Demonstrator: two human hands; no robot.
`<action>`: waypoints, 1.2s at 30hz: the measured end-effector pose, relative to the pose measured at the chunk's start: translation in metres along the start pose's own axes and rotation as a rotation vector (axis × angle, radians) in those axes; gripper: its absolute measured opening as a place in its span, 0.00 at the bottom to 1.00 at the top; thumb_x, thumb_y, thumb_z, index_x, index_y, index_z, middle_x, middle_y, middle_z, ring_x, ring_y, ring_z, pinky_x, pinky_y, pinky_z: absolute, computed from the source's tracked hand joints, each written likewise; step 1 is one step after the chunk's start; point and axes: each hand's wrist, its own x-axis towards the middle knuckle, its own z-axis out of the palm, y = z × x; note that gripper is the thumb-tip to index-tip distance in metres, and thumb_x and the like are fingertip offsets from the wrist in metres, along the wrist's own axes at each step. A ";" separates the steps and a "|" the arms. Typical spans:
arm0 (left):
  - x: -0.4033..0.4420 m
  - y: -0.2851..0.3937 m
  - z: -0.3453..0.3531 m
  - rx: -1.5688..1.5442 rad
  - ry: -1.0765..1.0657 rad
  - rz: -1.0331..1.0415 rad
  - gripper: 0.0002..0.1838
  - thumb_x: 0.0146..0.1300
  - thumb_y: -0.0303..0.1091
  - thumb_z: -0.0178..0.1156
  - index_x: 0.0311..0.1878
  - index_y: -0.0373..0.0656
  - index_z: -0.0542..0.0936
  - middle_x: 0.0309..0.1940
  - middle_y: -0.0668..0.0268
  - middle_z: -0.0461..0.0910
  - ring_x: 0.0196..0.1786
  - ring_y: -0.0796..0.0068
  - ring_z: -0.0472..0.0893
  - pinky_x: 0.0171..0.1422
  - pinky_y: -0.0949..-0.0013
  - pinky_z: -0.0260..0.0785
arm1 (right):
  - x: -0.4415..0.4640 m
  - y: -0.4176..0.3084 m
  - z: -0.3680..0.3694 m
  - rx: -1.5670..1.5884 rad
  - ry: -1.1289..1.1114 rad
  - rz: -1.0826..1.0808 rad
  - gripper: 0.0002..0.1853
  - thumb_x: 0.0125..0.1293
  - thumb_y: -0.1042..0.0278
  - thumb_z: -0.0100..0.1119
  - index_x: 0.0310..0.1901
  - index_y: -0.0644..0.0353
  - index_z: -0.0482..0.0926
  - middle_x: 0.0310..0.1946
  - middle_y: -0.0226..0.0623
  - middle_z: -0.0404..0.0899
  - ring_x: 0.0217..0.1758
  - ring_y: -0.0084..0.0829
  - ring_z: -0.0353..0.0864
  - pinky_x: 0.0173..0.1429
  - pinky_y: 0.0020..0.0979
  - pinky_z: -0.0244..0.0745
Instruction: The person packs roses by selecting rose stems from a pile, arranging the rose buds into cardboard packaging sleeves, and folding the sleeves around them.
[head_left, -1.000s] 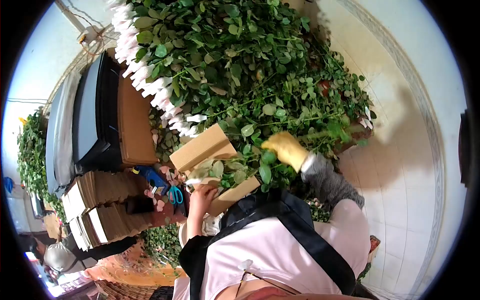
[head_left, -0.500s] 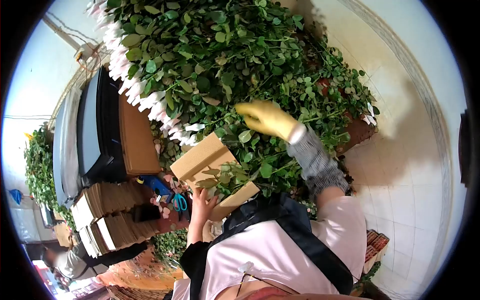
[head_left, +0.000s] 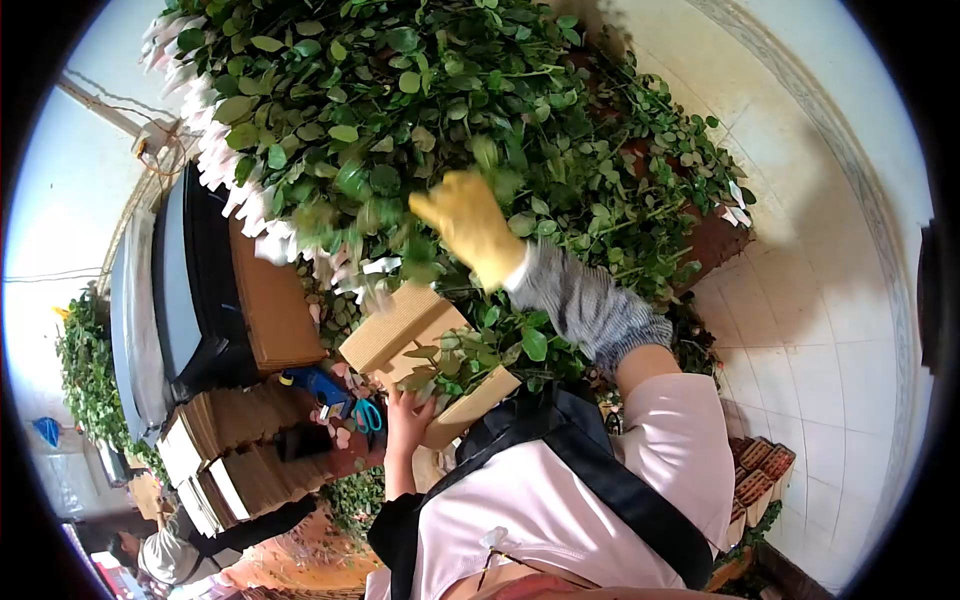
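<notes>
Below the pile, a folded sheet of corrugated cardboard [head_left: 395, 325] lies open around several leafy rose stems [head_left: 460, 360]. My bare left hand [head_left: 405, 418] grips the near side of this wrap, its fingers curled by the leaves. My right hand [head_left: 465, 222], in a yellow glove, is closed over the large pile of roses [head_left: 400, 100]. It appears to grip a rose stem; the leaves around it are smeared by motion, and the stem inside the fist is hidden. White-sleeved flower heads [head_left: 215, 150] line the pile's left edge.
Stacked cardboard sheets [head_left: 235, 455] stand at left, below a black-and-grey box [head_left: 190, 290]. Blue-handled scissors [head_left: 369, 414] and a blue tool [head_left: 325, 390] lie beside the wrap. Another person [head_left: 170, 550] is at lower left. Tiled floor [head_left: 800, 390] and a brick-like stack [head_left: 760, 475] are at right.
My right hand has moved left across the pile and closed, with leaves now moving around it. My left hand stays at the cardboard wrap. The view has shifted slightly.
</notes>
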 end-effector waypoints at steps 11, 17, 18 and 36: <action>0.001 0.008 -0.001 0.000 0.018 -0.008 0.21 0.57 0.31 0.71 0.54 0.37 0.82 0.54 0.46 0.74 0.53 0.39 0.77 0.58 0.50 0.73 | -0.031 0.080 0.063 -0.009 -0.077 -0.031 0.18 0.61 0.80 0.63 0.52 0.50 0.81 0.53 0.37 0.83 0.61 0.33 0.79 0.78 0.40 0.64; -0.001 0.012 -0.002 -0.062 0.020 -0.075 0.22 0.57 0.31 0.70 0.55 0.36 0.81 0.58 0.47 0.76 0.60 0.43 0.76 0.64 0.55 0.70 | -0.047 0.122 0.159 0.218 -0.793 0.289 0.31 0.69 0.80 0.51 0.73 0.45 0.68 0.81 0.37 0.53 0.83 0.41 0.50 0.86 0.46 0.42; 0.000 0.011 -0.001 -0.054 0.028 -0.063 0.22 0.57 0.31 0.70 0.55 0.36 0.82 0.58 0.47 0.76 0.60 0.43 0.76 0.65 0.55 0.70 | -0.042 0.133 0.147 0.433 -0.842 0.339 0.30 0.70 0.78 0.51 0.73 0.46 0.68 0.80 0.38 0.56 0.81 0.43 0.55 0.83 0.44 0.50; -0.001 0.011 -0.003 -0.020 -0.015 -0.099 0.23 0.56 0.32 0.71 0.55 0.36 0.82 0.59 0.46 0.73 0.56 0.43 0.79 0.60 0.53 0.74 | 0.094 0.154 0.073 0.029 -0.114 0.475 0.32 0.64 0.62 0.64 0.69 0.58 0.69 0.53 0.47 0.82 0.55 0.46 0.83 0.59 0.44 0.78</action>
